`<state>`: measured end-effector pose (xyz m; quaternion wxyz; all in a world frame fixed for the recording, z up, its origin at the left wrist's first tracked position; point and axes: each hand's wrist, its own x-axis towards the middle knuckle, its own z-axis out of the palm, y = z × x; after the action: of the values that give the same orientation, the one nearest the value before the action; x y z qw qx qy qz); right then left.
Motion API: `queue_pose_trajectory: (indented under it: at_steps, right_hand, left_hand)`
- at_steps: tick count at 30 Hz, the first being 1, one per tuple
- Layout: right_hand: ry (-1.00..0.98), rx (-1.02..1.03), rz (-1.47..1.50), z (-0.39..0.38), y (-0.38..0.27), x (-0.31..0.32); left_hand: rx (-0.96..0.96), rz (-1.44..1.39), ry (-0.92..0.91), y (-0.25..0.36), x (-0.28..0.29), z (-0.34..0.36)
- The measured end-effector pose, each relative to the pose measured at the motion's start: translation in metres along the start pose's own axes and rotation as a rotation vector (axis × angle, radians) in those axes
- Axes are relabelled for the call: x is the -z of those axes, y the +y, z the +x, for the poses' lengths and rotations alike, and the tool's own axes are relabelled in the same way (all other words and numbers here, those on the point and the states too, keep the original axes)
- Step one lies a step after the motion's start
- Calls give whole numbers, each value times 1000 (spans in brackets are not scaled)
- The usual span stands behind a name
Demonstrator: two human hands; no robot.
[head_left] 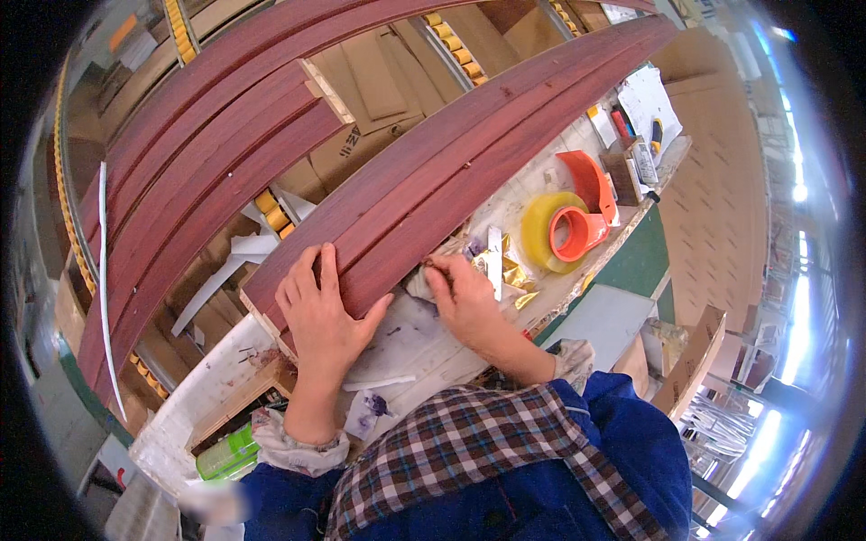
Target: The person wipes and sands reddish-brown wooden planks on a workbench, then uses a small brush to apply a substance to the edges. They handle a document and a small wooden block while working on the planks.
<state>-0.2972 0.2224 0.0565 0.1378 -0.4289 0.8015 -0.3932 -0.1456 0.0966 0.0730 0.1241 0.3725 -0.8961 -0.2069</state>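
A long reddish-brown wooden board [433, 180] with a lengthwise groove slants across the bench before me. My left hand [320, 311] lies on its near end, palm down, fingers spread. Beside the board's right edge, my right hand [465, 302] has its thumb and fingers closed on a crumpled pale rag [418, 285], partly hidden by the hand. Just right of these fingers are a narrow white strip [494, 261] and gold foil scraps [516, 270]. An orange tape dispenser [591, 185] with a roll of yellowish clear tape [538, 233] stands farther right.
More reddish-brown boards [207, 180] rest at the left over yellow rollers [271, 212] and cardboard [379, 81]. A yellow-and-black utility knife [657, 135] lies at the bench's far right. Near my left forearm is a green packet [227, 453]. Cardboard sheets [704, 198] stand beyond the bench.
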Motion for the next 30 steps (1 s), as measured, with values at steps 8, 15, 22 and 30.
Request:
queue_pose_trajectory:
  at_steps: [8,15,22,30]
  right_hand:
    - [-11,-66,48,-2,-4,-2]
    - [49,-93,2,4,2,2]
    - [84,-66,-76,7,-1,5]
    - [84,-43,-73,7,0,1]
  left_hand:
    - [-10,1,11,-1,0,1]
    - [13,2,-2,1,1,1]
    - [4,9,7,-1,0,-1]
    - [13,13,4,0,-1,0]
